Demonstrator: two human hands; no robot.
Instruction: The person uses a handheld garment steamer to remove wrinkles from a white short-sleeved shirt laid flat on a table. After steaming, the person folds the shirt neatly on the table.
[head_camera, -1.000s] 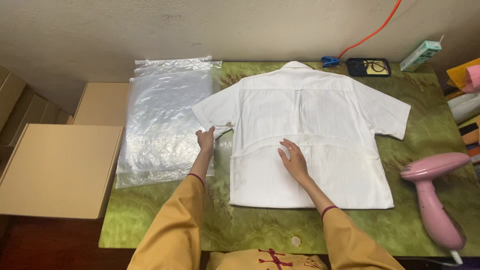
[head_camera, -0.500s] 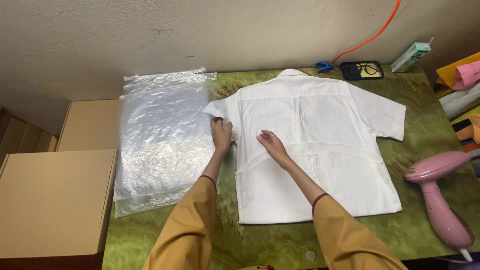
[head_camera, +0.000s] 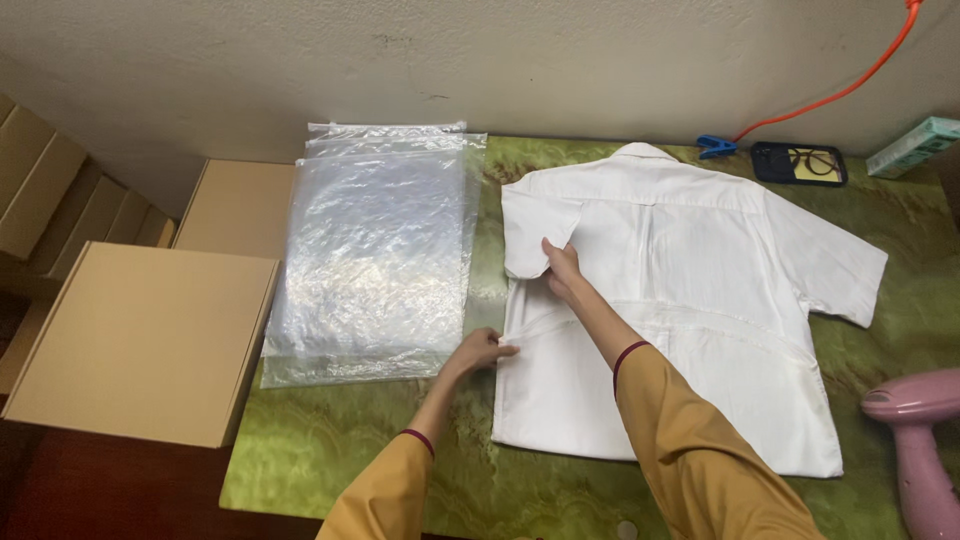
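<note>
Both hands are working on the white shirt (head_camera: 690, 300): our left hand (head_camera: 485, 350) is pinching its side edge, our right hand (head_camera: 562, 268) is pressing flat, fingers together, on the folded sleeve. We are thinking the fold may slip if the pinch loosens. Farther, the shirt is lying back-up on the green table (head_camera: 330, 450), collar pointing to the wall, long axis running near to far, beside the clear plastic bags (head_camera: 375, 250).
</note>
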